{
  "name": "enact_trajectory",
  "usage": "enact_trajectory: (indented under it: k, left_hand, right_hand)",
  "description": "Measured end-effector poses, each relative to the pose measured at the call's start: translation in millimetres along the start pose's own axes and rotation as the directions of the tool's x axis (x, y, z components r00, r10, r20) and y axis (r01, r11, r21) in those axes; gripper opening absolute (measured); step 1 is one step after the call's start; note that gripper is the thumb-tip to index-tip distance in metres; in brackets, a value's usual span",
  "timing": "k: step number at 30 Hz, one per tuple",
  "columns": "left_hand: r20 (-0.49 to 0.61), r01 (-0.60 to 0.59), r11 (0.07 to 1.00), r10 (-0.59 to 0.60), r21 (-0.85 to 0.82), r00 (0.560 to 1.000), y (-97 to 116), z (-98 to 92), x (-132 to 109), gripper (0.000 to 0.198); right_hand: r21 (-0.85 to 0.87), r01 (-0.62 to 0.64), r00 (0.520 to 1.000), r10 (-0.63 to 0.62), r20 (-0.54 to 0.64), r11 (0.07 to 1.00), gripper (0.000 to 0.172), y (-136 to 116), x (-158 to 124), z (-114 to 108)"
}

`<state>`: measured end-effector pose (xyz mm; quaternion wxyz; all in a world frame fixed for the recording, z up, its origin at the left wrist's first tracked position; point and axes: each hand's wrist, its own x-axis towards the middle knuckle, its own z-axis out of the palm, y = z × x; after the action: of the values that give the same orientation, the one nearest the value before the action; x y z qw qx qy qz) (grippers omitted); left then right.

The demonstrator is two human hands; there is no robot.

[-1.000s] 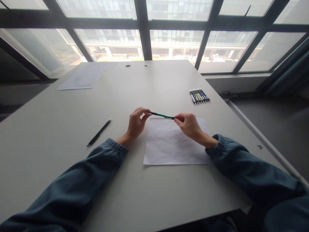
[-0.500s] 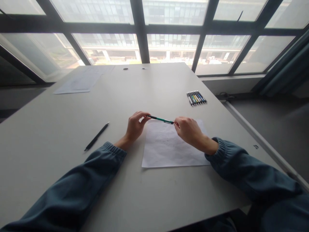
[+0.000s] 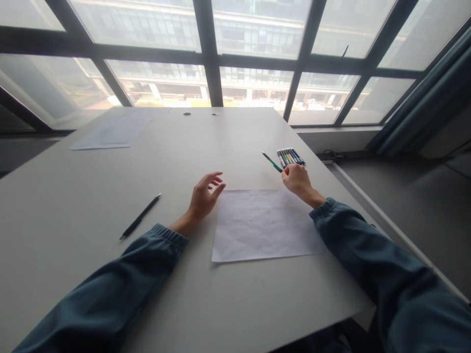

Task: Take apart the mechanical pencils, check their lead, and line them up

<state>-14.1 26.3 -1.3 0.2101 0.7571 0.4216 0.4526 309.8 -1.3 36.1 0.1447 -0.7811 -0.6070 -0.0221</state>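
My right hand [image 3: 297, 180] pinches one end of a green and black pen [image 3: 272, 162], just in front of a row of several pens [image 3: 290, 156] lying side by side. My left hand [image 3: 204, 194] holds nothing; its fingers are curved and apart by the left edge of a white paper sheet [image 3: 263, 228]. A black pen [image 3: 140, 216] lies alone on the white table to the left of my left hand.
More paper sheets [image 3: 110, 133] lie at the far left of the white table [image 3: 176, 304]. A small round disc [image 3: 187, 114] and a tiny dark item [image 3: 214, 114] are near its far edge, before large windows. A curtain [image 3: 408, 108] hangs at the right.
My left hand has let go of the green and black pen. My right hand has carried it right and forward to the row of pens. The view has tilted slightly up.
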Motion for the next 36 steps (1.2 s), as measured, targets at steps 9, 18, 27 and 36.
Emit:
enact_trajectory:
  k: [9,18,27,36]
  left_hand:
    - [0.047,0.051,0.998,-0.050,-0.020,0.998,8,-5.1,-3,0.048]
    - [0.043,0.080,0.995,-0.077,-0.067,0.996,9,-3.5,-3,0.057]
    - [0.051,0.077,0.996,-0.074,-0.045,0.996,7,-2.8,-3,0.057]
    - [0.060,0.074,0.996,-0.071,-0.051,0.996,6,-2.8,-5,0.056]
  right_hand:
    - [-0.040,-0.091,0.994,0.093,0.051,0.995,0.031,8,22,20]
    - [-0.110,-0.040,0.992,0.052,0.115,0.993,0.029,3,29,25]
    - [-0.093,-0.074,0.993,0.082,0.081,0.993,0.029,-1,37,28]
    - [-0.089,-0.109,0.989,0.117,0.089,0.990,0.028,-5,43,29]
